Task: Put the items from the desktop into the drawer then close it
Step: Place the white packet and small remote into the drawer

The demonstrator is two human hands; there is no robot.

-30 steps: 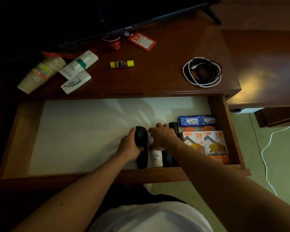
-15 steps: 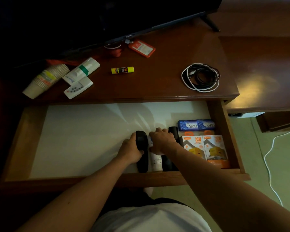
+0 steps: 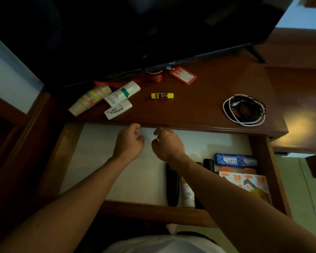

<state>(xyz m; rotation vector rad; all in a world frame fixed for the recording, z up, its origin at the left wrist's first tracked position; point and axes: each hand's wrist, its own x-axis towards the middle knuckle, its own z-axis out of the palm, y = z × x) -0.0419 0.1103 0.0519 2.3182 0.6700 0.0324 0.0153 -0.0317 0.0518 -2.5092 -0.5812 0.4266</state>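
The right forearm (image 3: 217, 183) hides parts of the black remotes (image 3: 172, 187) and white tube (image 3: 188, 195); box (image 3: 244, 181) print is blurred.

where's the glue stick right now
The yellow glue stick lies on the desktop near its middle, between the white packets on its left and the coiled cables on its right.

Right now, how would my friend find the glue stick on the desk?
Look at the dark brown wooden desktop below the big black screen. Near its middle, alone, lies a small yellow glue stick with a black label, between the white packets and the coiled black and white cables.
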